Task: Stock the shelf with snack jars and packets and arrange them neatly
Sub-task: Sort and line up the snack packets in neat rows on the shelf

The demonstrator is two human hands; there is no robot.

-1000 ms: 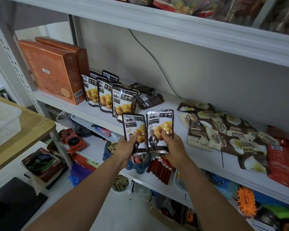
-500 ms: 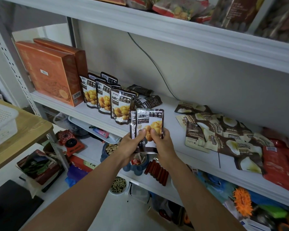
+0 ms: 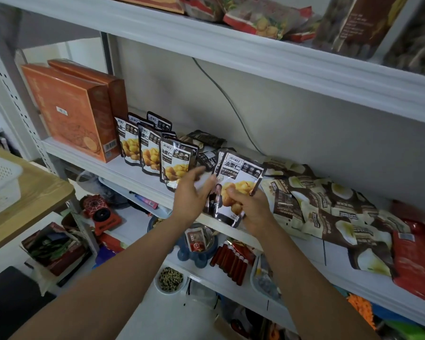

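Chestnut pkt (image 3: 238, 177), brown w/ yellow kernels, is held tilted over the front edge of the middle shelf (image 3: 123, 171); a 2nd pkt's edge shows behind it. R hand (image 3: 253, 212): fingers curled round the pkt's lower right part, gripping it. L hand (image 3: 192, 195): fingers loosely spread and blurred at the pkt's left edge, contact unclear, nothing held. To the left, a row of like pkts (image 3: 147, 153) stands upright beside two orange boxes (image 3: 71, 111). To the right, brown-and-cream pkts (image 3: 329, 204) lie heaped, w/ red pkts (image 3: 417, 256) beyond.
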